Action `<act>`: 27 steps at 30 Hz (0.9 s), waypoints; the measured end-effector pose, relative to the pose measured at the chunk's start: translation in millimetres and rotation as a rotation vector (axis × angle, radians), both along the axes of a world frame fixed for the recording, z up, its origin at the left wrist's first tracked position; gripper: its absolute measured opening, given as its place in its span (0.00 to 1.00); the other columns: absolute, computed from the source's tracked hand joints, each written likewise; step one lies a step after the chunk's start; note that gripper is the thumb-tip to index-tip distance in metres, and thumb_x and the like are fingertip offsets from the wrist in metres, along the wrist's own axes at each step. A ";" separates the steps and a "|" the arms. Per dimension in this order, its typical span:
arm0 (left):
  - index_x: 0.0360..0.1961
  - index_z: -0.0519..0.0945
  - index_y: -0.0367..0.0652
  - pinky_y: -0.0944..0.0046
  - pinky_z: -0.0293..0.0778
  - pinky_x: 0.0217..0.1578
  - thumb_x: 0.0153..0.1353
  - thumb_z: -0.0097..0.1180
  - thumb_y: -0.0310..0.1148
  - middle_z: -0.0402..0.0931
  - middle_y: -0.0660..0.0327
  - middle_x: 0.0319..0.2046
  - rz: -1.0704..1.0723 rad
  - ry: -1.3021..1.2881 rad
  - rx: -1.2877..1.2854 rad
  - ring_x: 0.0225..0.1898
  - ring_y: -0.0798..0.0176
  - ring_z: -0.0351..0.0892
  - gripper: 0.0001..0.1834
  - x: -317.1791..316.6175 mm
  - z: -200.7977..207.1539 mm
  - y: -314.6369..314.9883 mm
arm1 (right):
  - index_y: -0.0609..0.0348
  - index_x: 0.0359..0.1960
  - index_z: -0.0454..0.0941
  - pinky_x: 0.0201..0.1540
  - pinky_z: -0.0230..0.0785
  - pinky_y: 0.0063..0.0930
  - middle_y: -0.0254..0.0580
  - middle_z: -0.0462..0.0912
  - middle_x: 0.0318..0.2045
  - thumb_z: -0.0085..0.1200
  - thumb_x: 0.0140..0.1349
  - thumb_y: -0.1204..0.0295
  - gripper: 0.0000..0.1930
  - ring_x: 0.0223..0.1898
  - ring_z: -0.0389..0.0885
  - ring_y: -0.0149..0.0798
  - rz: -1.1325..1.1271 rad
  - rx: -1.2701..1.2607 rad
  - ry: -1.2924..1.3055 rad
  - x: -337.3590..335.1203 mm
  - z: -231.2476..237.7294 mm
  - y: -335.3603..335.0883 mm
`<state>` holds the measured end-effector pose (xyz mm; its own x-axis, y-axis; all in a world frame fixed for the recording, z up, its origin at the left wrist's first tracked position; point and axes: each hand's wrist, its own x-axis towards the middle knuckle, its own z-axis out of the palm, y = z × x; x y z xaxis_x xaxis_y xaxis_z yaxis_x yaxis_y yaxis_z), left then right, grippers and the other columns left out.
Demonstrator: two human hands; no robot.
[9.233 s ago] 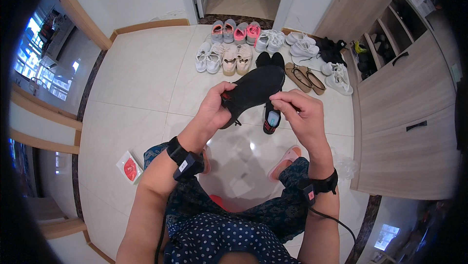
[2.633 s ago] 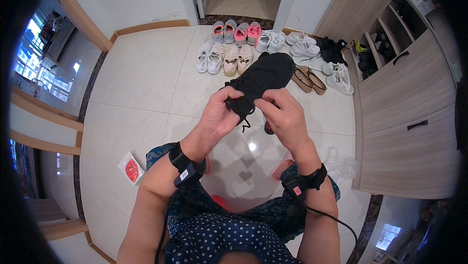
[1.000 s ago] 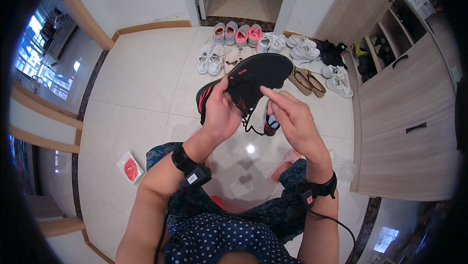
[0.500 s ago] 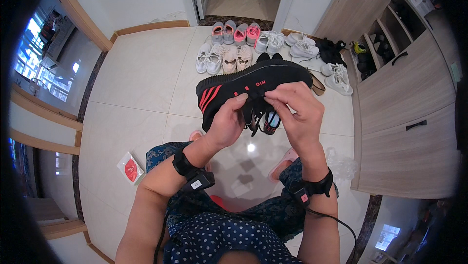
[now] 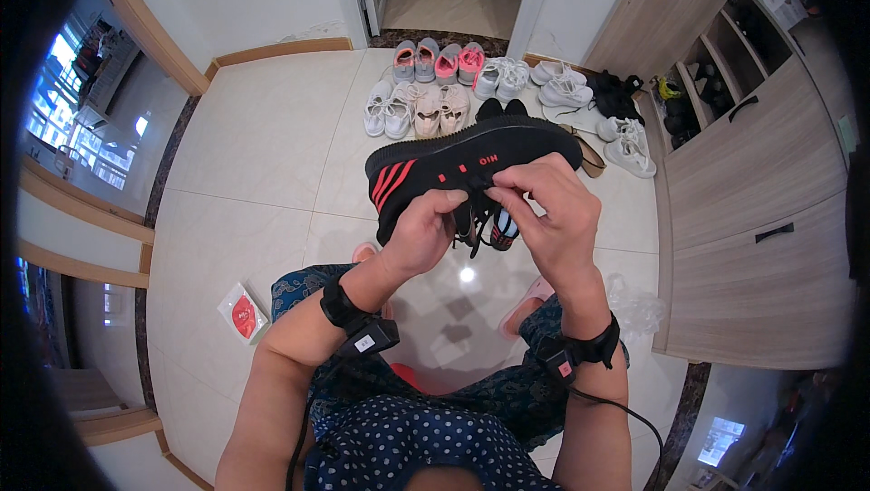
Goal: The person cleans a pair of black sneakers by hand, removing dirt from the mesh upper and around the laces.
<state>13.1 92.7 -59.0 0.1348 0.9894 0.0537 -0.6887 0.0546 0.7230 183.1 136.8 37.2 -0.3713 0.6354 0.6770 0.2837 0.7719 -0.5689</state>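
A black sneaker (image 5: 430,151) with red stripes is held sideways in front of me, its toe to the right and its sole upward. My left hand (image 5: 422,230) is closed on the near side of it, thumb at the lacing. Opposite, my right hand (image 5: 555,210) pinches at the black shoelace (image 5: 478,181), its fingertips close to the left thumb. Loose loops of lace hang below the hands. Under the right fingers shows a black and red piece (image 5: 504,230) with a light blue patch; I cannot tell whether it belongs to the same shoe.
Beyond the sneaker, several pairs of shoes (image 5: 441,110) stand in rows on the tiled floor (image 5: 245,155). A wooden shoe cabinet (image 5: 752,273) is at right, one door open. A flat red-and-white packet (image 5: 243,313) lies at left, a clear plastic bag (image 5: 633,305) by the cabinet.
The right fingertips have shifted slightly left along the lacing, toward the left thumb. The sneaker has tilted a little; both hands keep their hold.
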 end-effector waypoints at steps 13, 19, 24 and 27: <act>0.36 0.78 0.32 0.65 0.69 0.33 0.63 0.42 0.31 0.77 0.59 0.29 0.015 0.481 0.169 0.30 0.65 0.74 0.14 -2.6 -9.3 0.7 | 0.62 0.33 0.78 0.32 0.71 0.30 0.41 0.80 0.28 0.61 0.45 0.83 0.12 0.31 0.77 0.42 0.153 0.035 -0.048 6.6 2.1 5.5; 0.35 0.77 0.32 0.64 0.71 0.36 0.63 0.42 0.31 0.77 0.58 0.32 -0.040 0.319 0.089 0.32 0.65 0.76 0.14 1.2 -1.8 0.7 | 0.62 0.35 0.78 0.34 0.71 0.30 0.42 0.80 0.30 0.60 0.47 0.83 0.12 0.33 0.78 0.43 0.154 0.066 -0.081 7.7 -0.5 6.2; 0.35 0.77 0.32 0.64 0.71 0.37 0.63 0.42 0.31 0.77 0.60 0.31 0.012 0.380 0.121 0.33 0.67 0.75 0.14 1.0 -10.2 2.6 | 0.62 0.35 0.78 0.35 0.72 0.30 0.43 0.80 0.31 0.60 0.47 0.83 0.12 0.33 0.79 0.43 0.152 0.102 -0.092 6.7 -6.6 7.5; 0.34 0.78 0.31 0.66 0.68 0.32 0.63 0.43 0.28 0.75 0.61 0.27 -0.015 0.271 0.052 0.30 0.70 0.71 0.12 7.2 0.4 3.3 | 0.62 0.35 0.77 0.36 0.73 0.30 0.44 0.80 0.32 0.59 0.47 0.83 0.12 0.34 0.79 0.44 0.133 0.099 -0.092 5.5 -8.8 5.8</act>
<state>20.3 96.0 -58.6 0.1662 0.9840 0.0646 -0.4693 0.0213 0.8828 188.6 142.6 28.4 -0.5110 0.5083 0.6932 0.2227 0.8571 -0.4644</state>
